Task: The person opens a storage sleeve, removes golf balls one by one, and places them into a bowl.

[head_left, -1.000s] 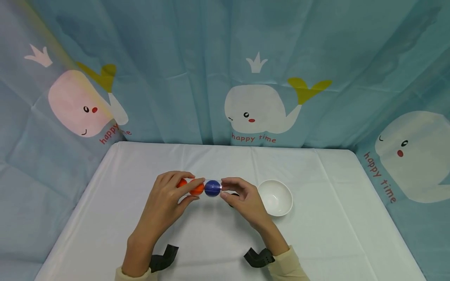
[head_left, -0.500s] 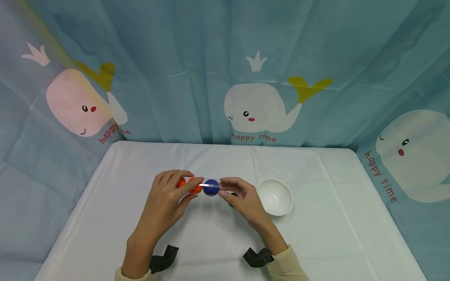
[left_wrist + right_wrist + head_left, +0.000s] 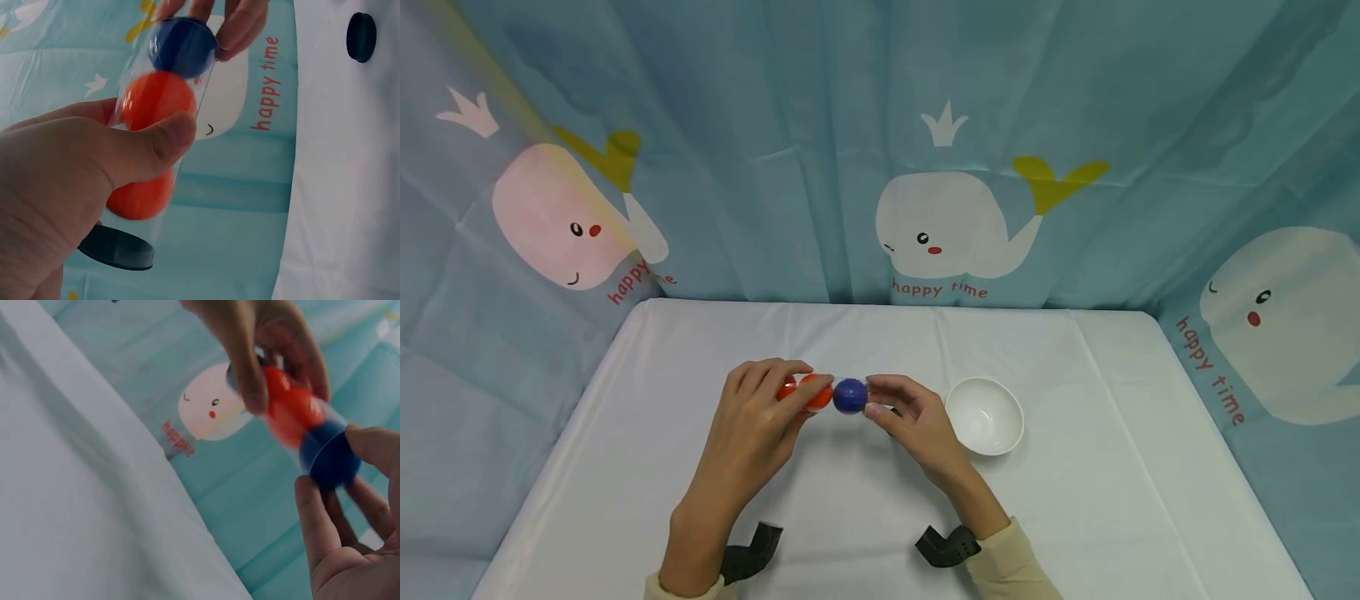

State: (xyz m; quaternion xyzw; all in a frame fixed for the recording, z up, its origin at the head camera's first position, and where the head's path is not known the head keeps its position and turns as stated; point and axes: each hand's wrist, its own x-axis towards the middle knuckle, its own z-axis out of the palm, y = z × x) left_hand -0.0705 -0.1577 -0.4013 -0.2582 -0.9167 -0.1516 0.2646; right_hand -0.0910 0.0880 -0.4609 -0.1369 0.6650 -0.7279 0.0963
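Note:
A clear tube (image 3: 164,212) holds two orange balls (image 3: 159,99) and a blue ball (image 3: 850,396), lined up in a row. A dark cap (image 3: 119,248) covers the end nearest my left hand. My left hand (image 3: 760,408) grips the tube around the orange balls, thumb across its side. At the other end, the fingertips of my right hand (image 3: 917,421) pinch the tube around the blue ball. Whether they also touch the ball is unclear. The tube is held above the table. A second dark cap (image 3: 361,37) lies on the white cloth, mostly hidden behind my right hand in the head view.
A white bowl (image 3: 985,417) stands just right of my right hand. White cloth covers the table (image 3: 1075,500). A blue curtain (image 3: 820,167) with printed whales hangs behind and at both sides. Dark wrist mounts (image 3: 947,547) sit on both forearms.
Both hands and the tube have drifted very slightly left and up in the head view, where the whole scene also shifts a little upward. Both grips look the same.

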